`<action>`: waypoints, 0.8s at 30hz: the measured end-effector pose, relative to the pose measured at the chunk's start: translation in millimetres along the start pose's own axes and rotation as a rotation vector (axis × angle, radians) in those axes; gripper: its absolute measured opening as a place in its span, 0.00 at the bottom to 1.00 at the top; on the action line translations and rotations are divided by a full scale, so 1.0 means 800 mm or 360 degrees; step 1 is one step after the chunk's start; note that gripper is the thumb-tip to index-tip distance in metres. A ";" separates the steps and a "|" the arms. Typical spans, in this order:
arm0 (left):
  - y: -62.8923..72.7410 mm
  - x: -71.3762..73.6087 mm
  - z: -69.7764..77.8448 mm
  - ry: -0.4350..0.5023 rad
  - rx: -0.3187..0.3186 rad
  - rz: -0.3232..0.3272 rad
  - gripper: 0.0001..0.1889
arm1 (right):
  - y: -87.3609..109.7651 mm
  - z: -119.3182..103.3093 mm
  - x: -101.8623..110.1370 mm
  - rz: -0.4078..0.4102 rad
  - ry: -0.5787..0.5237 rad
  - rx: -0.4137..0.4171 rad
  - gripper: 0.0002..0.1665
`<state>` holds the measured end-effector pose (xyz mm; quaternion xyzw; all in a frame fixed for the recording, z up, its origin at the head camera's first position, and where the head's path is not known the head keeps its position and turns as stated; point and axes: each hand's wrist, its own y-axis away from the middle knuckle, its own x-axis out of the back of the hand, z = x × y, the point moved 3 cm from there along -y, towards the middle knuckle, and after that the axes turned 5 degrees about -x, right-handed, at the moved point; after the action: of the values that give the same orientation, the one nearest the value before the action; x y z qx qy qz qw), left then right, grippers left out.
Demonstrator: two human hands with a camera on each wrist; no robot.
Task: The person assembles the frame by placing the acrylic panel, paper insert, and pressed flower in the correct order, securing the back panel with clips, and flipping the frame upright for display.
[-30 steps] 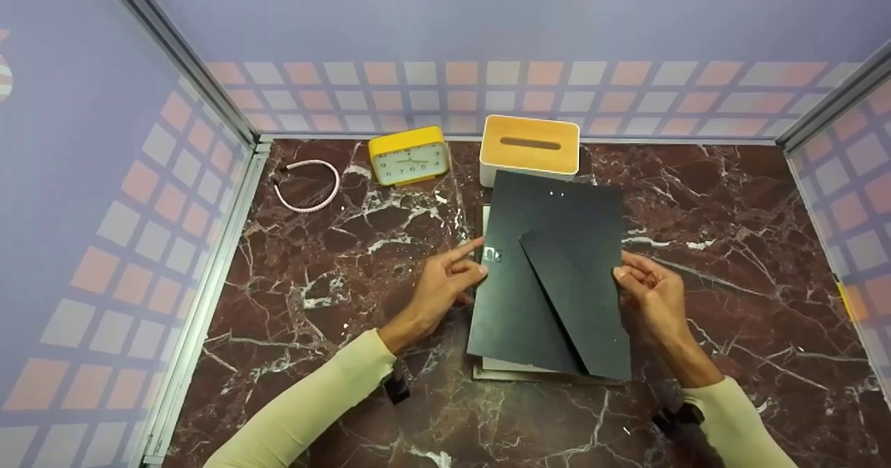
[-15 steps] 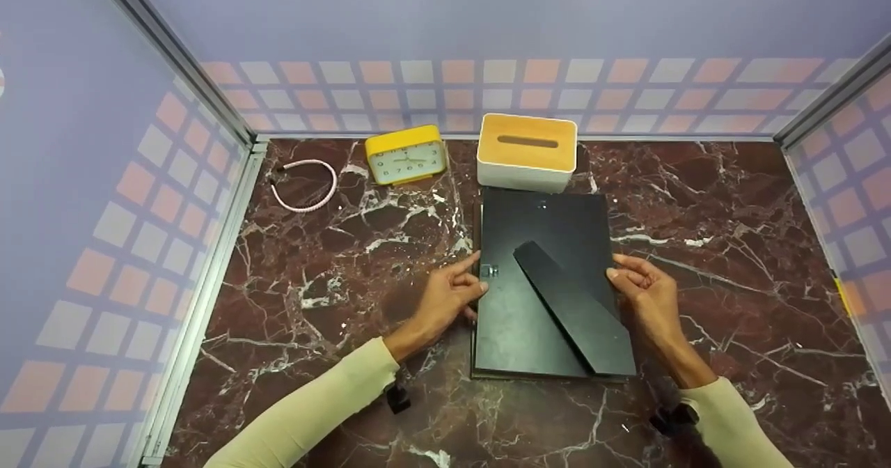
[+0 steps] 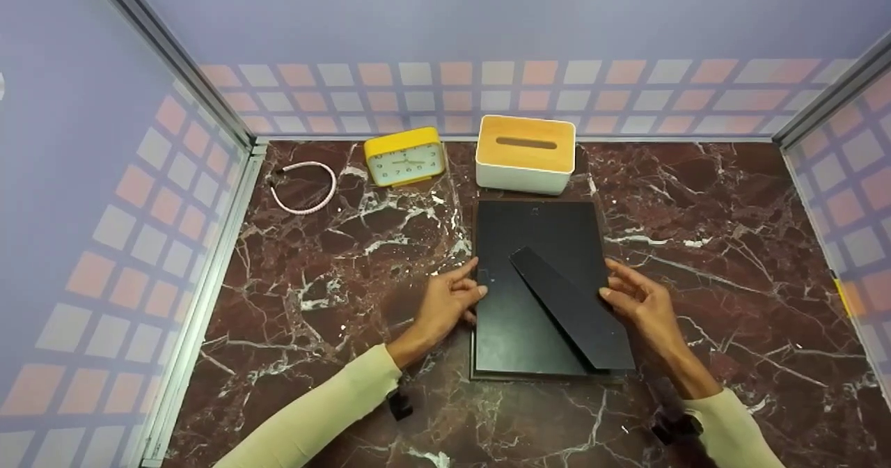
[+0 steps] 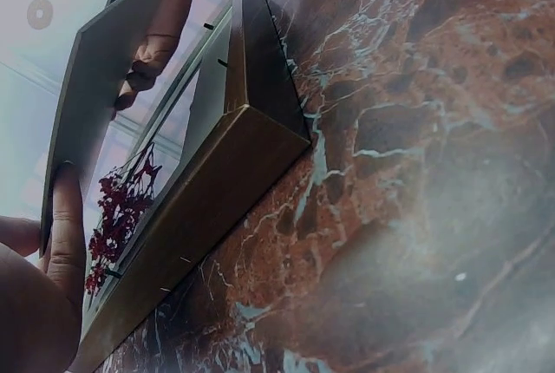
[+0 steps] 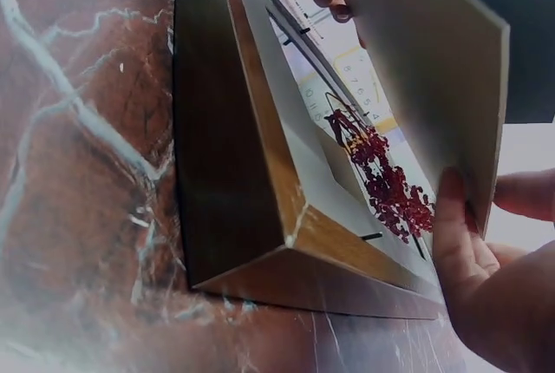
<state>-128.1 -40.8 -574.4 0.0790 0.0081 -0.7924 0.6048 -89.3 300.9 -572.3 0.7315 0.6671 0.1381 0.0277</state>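
The left hand (image 3: 445, 301) and right hand (image 3: 644, 301) pinched opposite long edges of a black backing board (image 3: 511, 322) — thumbs on top, fingers beneath. Its stand leg (image 3: 574, 308) slanted across the back. The board hung just above a wooden frame (image 4: 208, 191) on the marble table (image 3: 376, 280); dark red sprigs (image 5: 395, 195) showed within. Beyond stood a tissue box (image 3: 525, 154) and yellow clock (image 3: 405, 156), with a pale headband (image 3: 327, 200) left of the clock.

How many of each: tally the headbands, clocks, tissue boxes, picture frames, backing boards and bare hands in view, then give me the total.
Headband: 1
Clock: 1
Tissue box: 1
Picture frame: 1
Backing board: 1
Bare hands: 2 (left hand, right hand)
Total: 7
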 end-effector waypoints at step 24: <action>-0.014 -0.003 -0.010 -0.0042 0.0047 -0.0044 0.35 | -0.007 0.008 -0.001 0.0001 0.0103 0.0006 0.36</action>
<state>-137.1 -34.6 -583.3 0.0774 -0.0106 -0.8017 0.5926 -93.4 301.6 -579.8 0.7270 0.6676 0.1604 0.0047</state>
